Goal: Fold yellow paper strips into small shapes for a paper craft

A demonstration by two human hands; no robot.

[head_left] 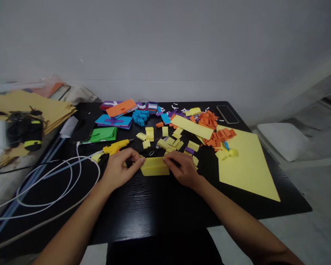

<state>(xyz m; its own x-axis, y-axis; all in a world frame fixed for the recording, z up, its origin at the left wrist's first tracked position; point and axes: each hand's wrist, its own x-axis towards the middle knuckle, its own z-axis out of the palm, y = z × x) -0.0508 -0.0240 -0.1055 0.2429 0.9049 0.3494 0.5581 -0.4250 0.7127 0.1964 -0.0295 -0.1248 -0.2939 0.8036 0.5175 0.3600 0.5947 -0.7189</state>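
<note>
From my remote view I find one piece of yellow paper (155,166), plain, roughly rectangular and wider than it is tall. I note a lengthwise crease, dividing the visible face into an upper and a lower band of slightly different shade. I record its long edges as running near level from side to side. I find it pinched at both ends, near the upper corners. I place it just below the centre of my view; whether it rests flat or is raised I cannot tell
</note>
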